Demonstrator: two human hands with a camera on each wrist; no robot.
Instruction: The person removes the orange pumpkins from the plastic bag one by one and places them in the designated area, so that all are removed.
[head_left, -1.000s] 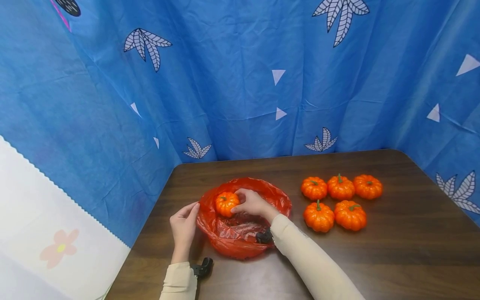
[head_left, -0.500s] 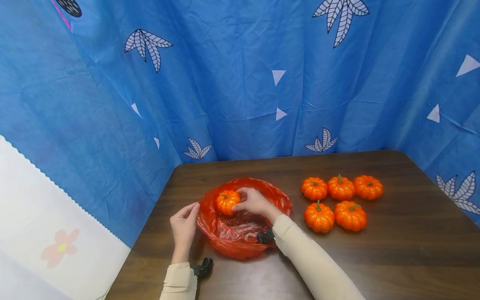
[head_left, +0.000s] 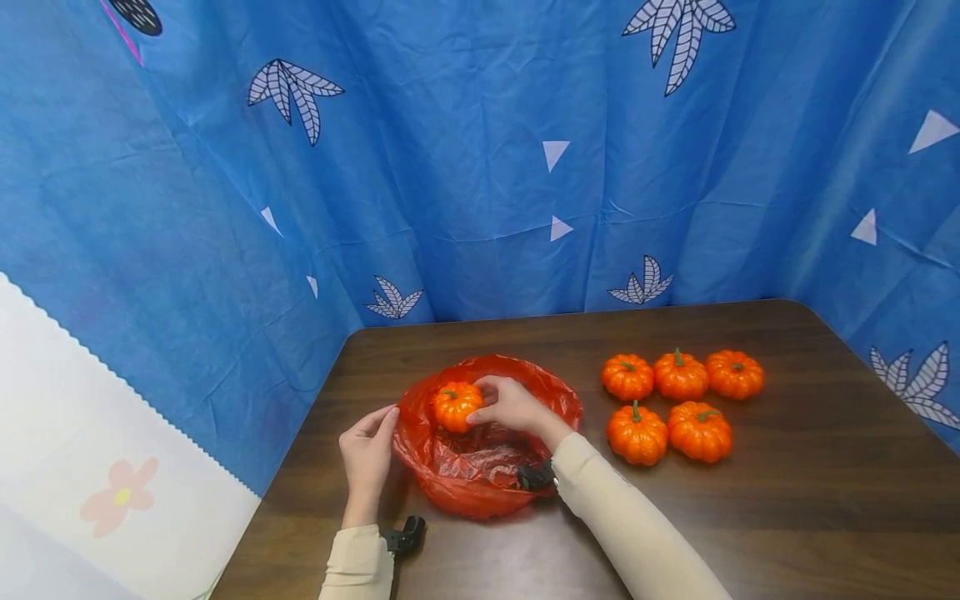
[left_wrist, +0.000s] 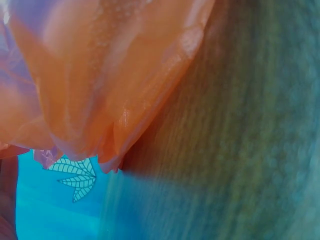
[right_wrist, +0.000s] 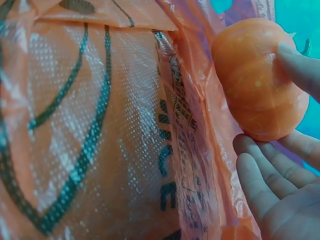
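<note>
A red plastic bag (head_left: 487, 500) lies spread on the table with its mouth facing up. My left hand (head_left: 367, 450) pinches the bag's left rim between thumb and fingers. Over the bag's opening, my right hand (head_left: 513, 407) holds a small orange pumpkin (head_left: 456, 407) with a green stem. In the right wrist view the thumb is on one side of the pumpkin (right_wrist: 257, 80) and the fingers are under the other; dark printing shows on the bag (right_wrist: 135, 130) beside it. Thin folds of the bag (left_wrist: 110, 75) fill the left wrist view's upper left.
Several more pumpkins (head_left: 681, 377) sit in two rows on the brown wooden table (head_left: 810, 467), right of the bag. A blue patterned curtain (head_left: 480, 167) hangs behind the table. Black wrist cameras (head_left: 405, 535) are strapped to both arms.
The pumpkin and my right hand have shifted slightly to the right over the bag. My left hand keeps its pinch on the rim, and the other pumpkins stay where they were.
</note>
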